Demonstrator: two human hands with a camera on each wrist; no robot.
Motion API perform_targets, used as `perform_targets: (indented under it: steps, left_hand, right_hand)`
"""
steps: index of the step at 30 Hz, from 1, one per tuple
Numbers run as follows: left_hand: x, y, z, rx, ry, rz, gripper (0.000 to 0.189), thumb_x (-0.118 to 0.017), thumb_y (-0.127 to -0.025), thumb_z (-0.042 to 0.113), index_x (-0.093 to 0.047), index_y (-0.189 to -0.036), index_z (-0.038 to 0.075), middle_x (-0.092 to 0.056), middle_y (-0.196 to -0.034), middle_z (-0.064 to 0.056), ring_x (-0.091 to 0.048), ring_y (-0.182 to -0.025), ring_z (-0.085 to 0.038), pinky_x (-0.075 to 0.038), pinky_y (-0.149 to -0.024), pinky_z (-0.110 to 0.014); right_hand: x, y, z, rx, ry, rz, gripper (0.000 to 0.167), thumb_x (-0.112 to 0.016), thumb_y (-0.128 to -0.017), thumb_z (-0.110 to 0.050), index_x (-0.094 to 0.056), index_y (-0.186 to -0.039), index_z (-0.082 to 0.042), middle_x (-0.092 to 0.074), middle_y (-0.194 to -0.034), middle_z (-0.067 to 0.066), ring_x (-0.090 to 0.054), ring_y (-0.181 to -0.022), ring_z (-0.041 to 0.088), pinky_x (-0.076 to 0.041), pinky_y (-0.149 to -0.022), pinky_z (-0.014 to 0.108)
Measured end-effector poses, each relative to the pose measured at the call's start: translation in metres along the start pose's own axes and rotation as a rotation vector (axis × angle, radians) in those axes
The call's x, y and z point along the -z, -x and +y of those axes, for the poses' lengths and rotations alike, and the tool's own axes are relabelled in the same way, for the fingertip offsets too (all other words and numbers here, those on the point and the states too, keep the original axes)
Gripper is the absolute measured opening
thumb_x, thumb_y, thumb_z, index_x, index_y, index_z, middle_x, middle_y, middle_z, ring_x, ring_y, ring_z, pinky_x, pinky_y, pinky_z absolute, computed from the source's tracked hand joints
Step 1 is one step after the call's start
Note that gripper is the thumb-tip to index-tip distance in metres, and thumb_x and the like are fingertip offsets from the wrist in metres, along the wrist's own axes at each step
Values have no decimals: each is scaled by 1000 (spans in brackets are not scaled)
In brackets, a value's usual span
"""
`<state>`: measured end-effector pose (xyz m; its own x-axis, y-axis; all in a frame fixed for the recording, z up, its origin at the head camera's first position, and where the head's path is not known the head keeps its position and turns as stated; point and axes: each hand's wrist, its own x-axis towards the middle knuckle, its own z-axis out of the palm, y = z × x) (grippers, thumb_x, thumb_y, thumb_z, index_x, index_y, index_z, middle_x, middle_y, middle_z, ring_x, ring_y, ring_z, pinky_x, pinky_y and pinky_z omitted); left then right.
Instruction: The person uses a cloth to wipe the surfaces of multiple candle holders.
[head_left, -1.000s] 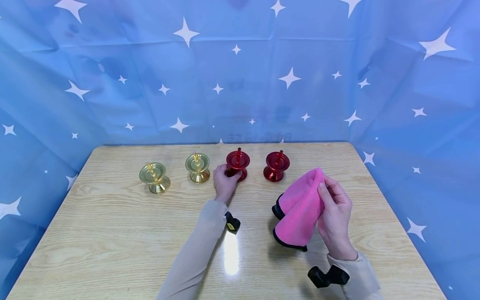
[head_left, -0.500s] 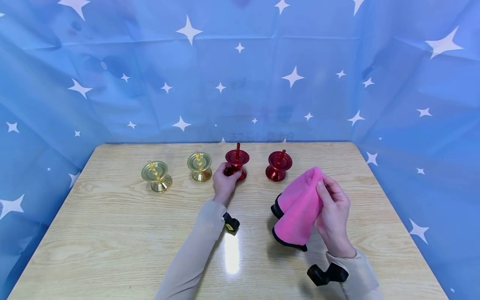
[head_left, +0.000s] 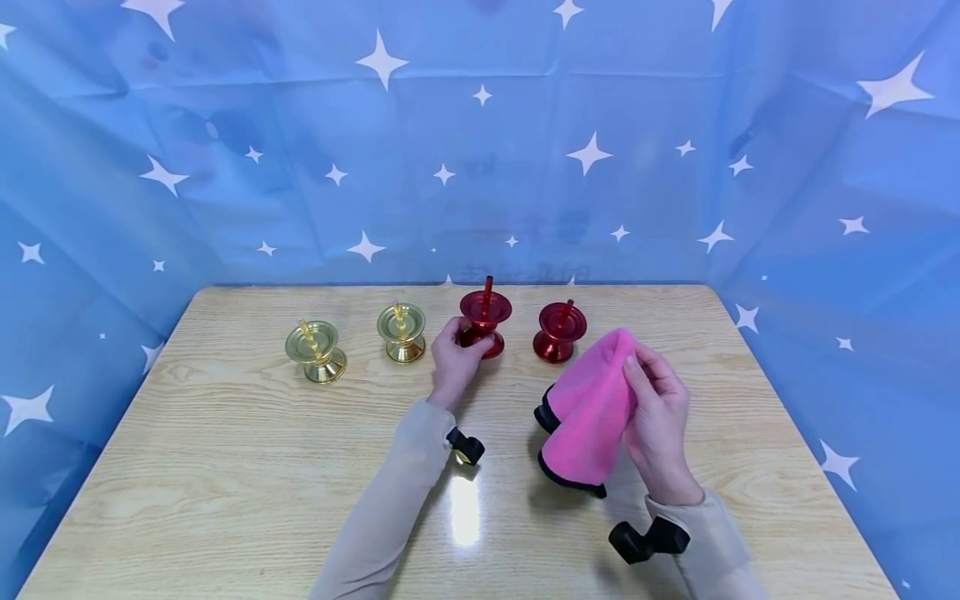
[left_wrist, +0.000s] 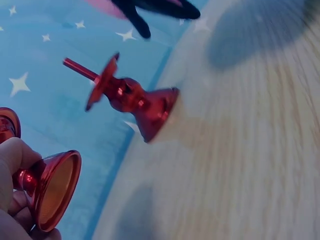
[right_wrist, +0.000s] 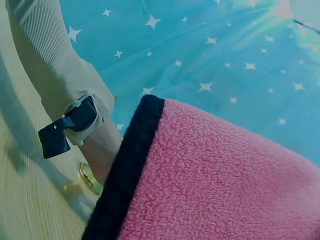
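My left hand (head_left: pixel 454 362) grips the stem of a red metal candlestick (head_left: pixel 495 310) with a spike standing up from its dish. In the left wrist view, the underside of this candlestick's base (left_wrist: pixel 56 192) shows, raised off the table. Just to the right, another red candlestick (head_left: pixel 555 347) stands upright on the wood. My right hand (head_left: pixel 660 425) pinches the top of a folded pink cloth (head_left: pixel 588 425) with black edging, which hangs above the table. In the right wrist view the fuzzy cloth (right_wrist: pixel 215 175) hides the right fingers.
Two gold candlesticks stand upright left of my left hand, an outer one (head_left: pixel 322 367) and an inner one (head_left: pixel 405 350). The wooden table (head_left: pixel 247 483) ends at a blue star-patterned curtain (head_left: pixel 420 217) behind and at both sides.
My left hand has raised the red candlestick off the table and moved it slightly right. My right hand has shifted a little left with the pink cloth.
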<state>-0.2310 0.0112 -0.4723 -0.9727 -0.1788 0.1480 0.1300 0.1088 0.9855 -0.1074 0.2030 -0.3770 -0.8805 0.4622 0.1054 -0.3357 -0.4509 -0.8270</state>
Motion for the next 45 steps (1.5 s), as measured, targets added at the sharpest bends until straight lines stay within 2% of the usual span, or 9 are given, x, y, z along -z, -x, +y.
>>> perform_targets:
  steps: [9, 16, 24, 28, 32, 37, 41, 45]
  left_hand:
    - [4, 10, 25, -37, 6, -56, 25, -76, -71, 4, -64, -92, 4, -64, -89, -7, -57, -89, -19, -47, -83, -33]
    - [7, 18, 38, -122, 28, -95, 22, -75, -70, 2, -62, -87, 1, -63, -85, -9, -57, -81, -21, -48, -73, -32]
    - [10, 26, 48, -214, -3, -130, 22, -74, -67, 3, -62, -85, 4, -63, -84, -7, -55, -79, -18, -48, -70, -29]
    - [12, 30, 51, -240, -41, -140, 24, -76, -66, 4, -62, -87, 4, -64, -86, -8, -56, -81, -17, -48, -71, -28]
    - [13, 33, 53, -256, -75, -151, 26, -78, -67, 6, -63, -88, 4, -64, -88, -9, -56, -82, -19, -48, -70, -28]
    - [14, 36, 56, -292, -112, -156, 27, -78, -66, 8, -64, -89, 4, -65, -86, -10, -58, -83, -21, -50, -68, -29]
    - [13, 38, 57, -317, -161, -146, 27, -78, -66, 11, -65, -88, 5, -65, -86, -9, -59, -82, -21, -50, -67, -29]
    - [12, 39, 58, -325, -186, -120, 26, -78, -64, 10, -65, -86, 5, -64, -83, -9, -58, -79, -21, -48, -65, -28]
  right_hand:
    - [-11, -8, 0, -133, -14, -23, 16, -57, -90, -2, -70, -100, -6, -64, -100, 7, -64, -84, 13, -52, -72, 19]
    - [-21, -19, -3, -262, 9, -103, 17, -59, -91, -12, -67, -107, -11, -59, -108, 4, -61, -90, 11, -50, -79, 19]
    - [-34, -33, 0, -371, 41, -183, 12, -57, -92, -10, -68, -95, -14, -61, -98, 1, -61, -80, 8, -50, -70, 16]
    - [-40, -38, 2, -438, 41, -186, 11, -57, -92, -11, -68, -96, -14, -61, -96, 0, -62, -80, 8, -50, -70, 16]
    - [-45, -42, 1, -449, 12, -179, 12, -58, -92, -10, -68, -97, -13, -62, -98, 1, -63, -81, 8, -51, -71, 16]
    - [-49, -47, 0, -469, 22, -232, 13, -58, -91, -9, -69, -97, -13, -64, -98, 1, -65, -81, 9, -52, -70, 18]
    - [-50, -48, 1, -467, 90, -263, 13, -58, -92, -10, -69, -95, -15, -65, -98, 0, -65, -80, 9, -52, -68, 17]
    - [-51, -47, 4, -409, 219, -288, 14, -59, -92, -9, -69, -95, -17, -65, -92, -3, -64, -77, 7, -51, -66, 17]
